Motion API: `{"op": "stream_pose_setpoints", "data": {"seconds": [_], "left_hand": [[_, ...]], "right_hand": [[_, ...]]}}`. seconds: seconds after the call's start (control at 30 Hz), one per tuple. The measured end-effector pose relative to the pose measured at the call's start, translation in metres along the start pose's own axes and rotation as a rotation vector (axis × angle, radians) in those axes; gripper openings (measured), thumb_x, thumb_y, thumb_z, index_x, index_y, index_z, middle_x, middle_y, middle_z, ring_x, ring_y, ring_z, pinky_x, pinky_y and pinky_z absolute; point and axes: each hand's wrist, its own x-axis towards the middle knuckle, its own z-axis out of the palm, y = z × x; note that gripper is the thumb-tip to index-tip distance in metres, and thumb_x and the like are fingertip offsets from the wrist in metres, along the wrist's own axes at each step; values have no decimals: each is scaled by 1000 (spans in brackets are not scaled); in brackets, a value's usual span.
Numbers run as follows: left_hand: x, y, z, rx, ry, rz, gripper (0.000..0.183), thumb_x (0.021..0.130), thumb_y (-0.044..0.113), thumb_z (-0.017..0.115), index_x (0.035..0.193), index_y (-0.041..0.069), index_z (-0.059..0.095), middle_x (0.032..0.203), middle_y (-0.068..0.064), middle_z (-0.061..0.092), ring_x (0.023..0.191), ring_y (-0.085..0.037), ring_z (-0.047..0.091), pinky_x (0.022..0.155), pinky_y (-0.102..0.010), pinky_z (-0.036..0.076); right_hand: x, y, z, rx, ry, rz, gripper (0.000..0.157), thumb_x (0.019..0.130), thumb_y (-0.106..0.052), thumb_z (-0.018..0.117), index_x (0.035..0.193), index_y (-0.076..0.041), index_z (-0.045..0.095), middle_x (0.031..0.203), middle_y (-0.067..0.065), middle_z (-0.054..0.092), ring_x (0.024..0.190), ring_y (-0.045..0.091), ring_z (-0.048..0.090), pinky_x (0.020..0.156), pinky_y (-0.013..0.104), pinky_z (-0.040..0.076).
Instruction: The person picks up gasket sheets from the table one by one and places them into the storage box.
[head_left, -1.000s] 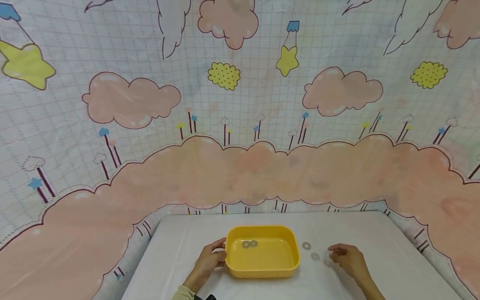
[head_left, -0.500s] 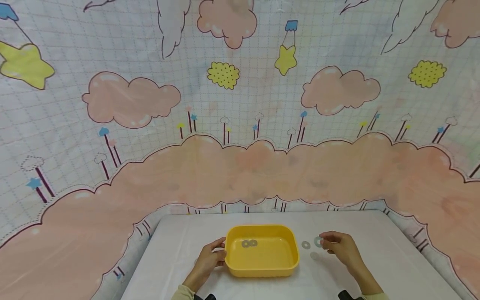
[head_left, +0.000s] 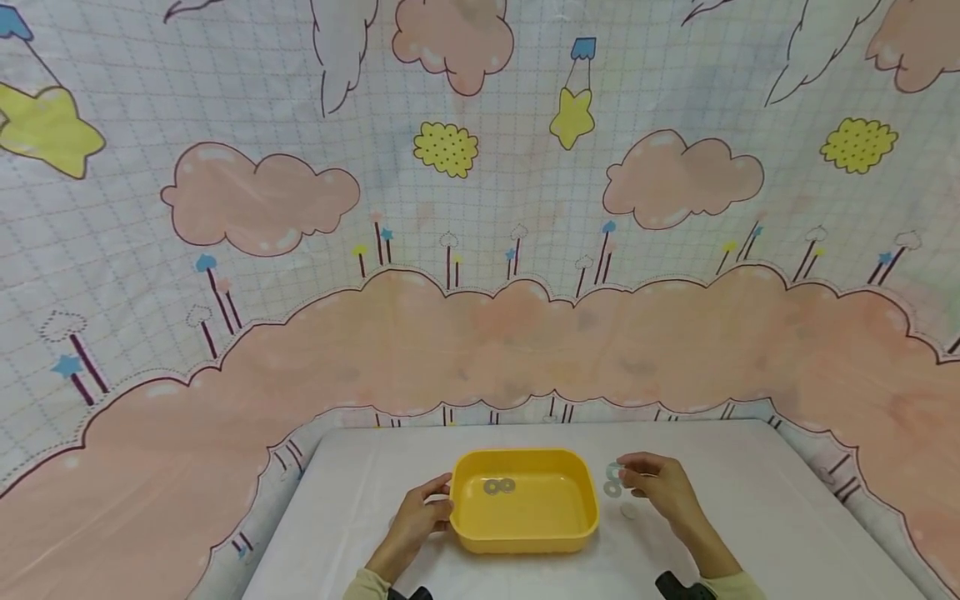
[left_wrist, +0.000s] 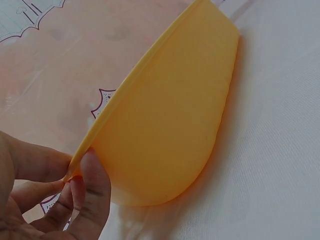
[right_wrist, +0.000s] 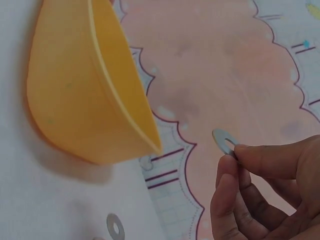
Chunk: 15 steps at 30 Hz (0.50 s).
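Observation:
In the head view a yellow plastic tub (head_left: 525, 546) stands on the white table, with two flat grey washers (head_left: 488, 493) side by side inside it. My left hand (head_left: 416, 518) pinches the tub's left rim between thumb and fingers; the left wrist view shows the grip at the rim (left_wrist: 90, 135) close up. To the right of the tub, my right hand (head_left: 667, 493) pinches a metal washer (right_wrist: 218, 139) by its edge, held up between thumb and fingertips. Below that hand, another washer (head_left: 607, 490) lies on the table, close to the tub's right side.
A further washer (head_left: 628, 512) lies on the white tablecloth (head_left: 780, 508), nearer the front. Behind the table hangs a printed backdrop (head_left: 525, 350) with clouds and stars.
My right hand has lifted the washer off the table and carried it left and away from me, toward the tub. The left hand keeps its hold on the rim.

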Motion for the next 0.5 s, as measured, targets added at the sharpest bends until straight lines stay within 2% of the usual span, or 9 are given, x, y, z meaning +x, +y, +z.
{"op": "stream_pose_setpoints", "data": {"seconds": [0.5], "left_hand": [[1, 1, 2, 17, 3, -9, 61, 87, 0, 58, 145, -7, 41, 117, -17, 51, 77, -13, 59, 68, -30, 56]], "right_hand": [[4, -21, 45, 77, -25, -14, 19, 90, -5, 66, 108, 0, 71, 97, 10, 71, 78, 17, 66, 70, 27, 59]]}}
